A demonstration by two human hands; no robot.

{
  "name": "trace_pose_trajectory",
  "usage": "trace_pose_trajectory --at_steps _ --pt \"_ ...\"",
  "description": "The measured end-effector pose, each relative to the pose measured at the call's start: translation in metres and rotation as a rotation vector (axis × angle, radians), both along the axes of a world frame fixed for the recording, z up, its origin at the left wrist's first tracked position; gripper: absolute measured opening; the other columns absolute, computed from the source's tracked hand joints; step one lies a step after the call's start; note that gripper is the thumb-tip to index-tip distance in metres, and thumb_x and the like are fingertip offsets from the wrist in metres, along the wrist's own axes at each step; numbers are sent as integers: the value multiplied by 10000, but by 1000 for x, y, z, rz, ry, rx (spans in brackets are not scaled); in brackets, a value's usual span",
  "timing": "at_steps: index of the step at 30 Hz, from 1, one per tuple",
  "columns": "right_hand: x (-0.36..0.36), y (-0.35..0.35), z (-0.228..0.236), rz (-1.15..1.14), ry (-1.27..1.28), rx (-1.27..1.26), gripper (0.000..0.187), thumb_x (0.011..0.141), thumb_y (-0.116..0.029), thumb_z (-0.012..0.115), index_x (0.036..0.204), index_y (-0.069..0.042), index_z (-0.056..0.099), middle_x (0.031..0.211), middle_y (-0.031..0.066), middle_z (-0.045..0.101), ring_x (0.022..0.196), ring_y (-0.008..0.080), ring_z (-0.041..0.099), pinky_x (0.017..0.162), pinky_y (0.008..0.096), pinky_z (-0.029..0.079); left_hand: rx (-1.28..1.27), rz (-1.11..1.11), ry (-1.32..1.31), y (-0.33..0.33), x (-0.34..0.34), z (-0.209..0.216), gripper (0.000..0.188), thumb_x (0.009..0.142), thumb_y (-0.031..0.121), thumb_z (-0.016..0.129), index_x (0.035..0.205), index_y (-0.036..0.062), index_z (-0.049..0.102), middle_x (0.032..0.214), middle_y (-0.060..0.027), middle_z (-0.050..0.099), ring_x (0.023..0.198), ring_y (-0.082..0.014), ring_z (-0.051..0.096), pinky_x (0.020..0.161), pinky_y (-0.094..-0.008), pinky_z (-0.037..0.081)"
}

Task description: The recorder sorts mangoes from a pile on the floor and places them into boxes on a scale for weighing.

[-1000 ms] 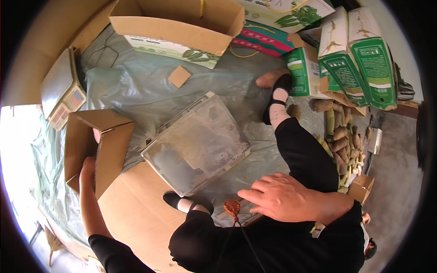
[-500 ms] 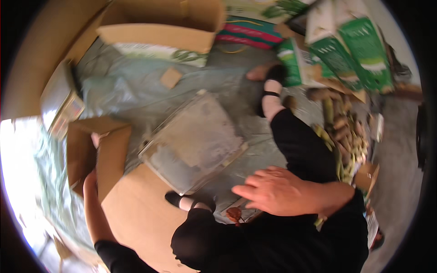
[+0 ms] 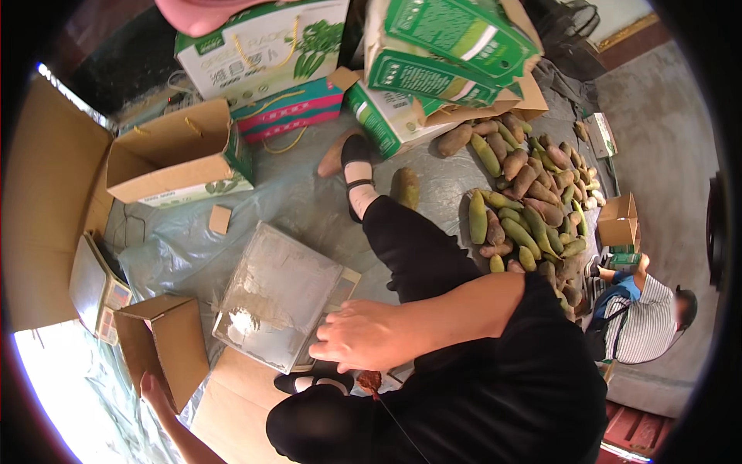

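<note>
Operator: Nearest entries?

Clerk: Item, your right hand [image 3: 367, 335]: fingers loosely bent, spread a little, nothing seen in them, at the near right edge of the pale container [image 3: 270, 286]. Item, that container: flat-topped, smeared, left of your outstretched leg. Item, your left hand [image 3: 157, 393]: at the mouth of the small brown carton [image 3: 184, 348]. That corner is small and poorly lit, so I can't say whether those fingers grip the wall or only touch it.

Operator: Carton's place, and the step?

Clerk: Left of the container, beside the cardboard sheet [image 3: 236, 398]. Step, as I judge it: handling the carton, left-handed. A next move on it calls for a sure hold on one wall; your right hand looks free to help.

Operator: Farther entries?

Clerk: One heap of green and brown roots [image 3: 543, 211], right of your leg. One flat scale [image 3: 91, 290], beyond the carton. One larger carton [image 3: 174, 178], yellow-handled. Green-and-white packaging [image 3: 456, 35], stacked. Last, one person in a striped top [image 3: 649, 321], far right.
</note>
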State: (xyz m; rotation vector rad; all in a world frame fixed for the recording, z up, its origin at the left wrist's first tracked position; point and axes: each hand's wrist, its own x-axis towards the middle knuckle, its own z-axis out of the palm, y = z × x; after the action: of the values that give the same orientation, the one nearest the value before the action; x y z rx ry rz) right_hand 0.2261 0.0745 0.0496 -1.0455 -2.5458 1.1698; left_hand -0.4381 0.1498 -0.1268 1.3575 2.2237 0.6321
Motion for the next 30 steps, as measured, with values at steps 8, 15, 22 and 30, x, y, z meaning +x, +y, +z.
trace_pose_trajectory --at_steps 8,15,22,30 --pt "51 -7 5 -281 157 78 409 809 -245 661 1166 -77 551 964 114 578 950 307 576 762 411 463 138 -276 -306 -43 276 112 280 892 49 540 1158 -24 590 1103 -107 633 1023 -201 585 929 -328 442" --pt "175 9 82 -943 706 604 448 802 -119 685 1214 -51 521 1158 96 541 984 211 561 805 317 480 47 -827 -169 -111 468 236 322 751 -33 610 1072 -8 629 1055 -147 633 1022 -271 588 915 -344 433" --pt "407 54 97 -1874 1017 763 747 752 -291 736 1313 61 390 1241 234 451 1084 289 502 924 362 425 46 -934 -283 -142 538 198 309 750 16 641 1059 9 650 1060 -155 647 1017 -290 609 900 -348 456" --pt "441 99 72 -1405 1738 -107 384 814 -178 728 1123 -9 573 1022 122 632 936 257 612 821 443 510 -82 -631 -231 -142 498 105 263 794 59 629 1047 -3 665 1001 -161 668 957 -272 640 865 -346 482"
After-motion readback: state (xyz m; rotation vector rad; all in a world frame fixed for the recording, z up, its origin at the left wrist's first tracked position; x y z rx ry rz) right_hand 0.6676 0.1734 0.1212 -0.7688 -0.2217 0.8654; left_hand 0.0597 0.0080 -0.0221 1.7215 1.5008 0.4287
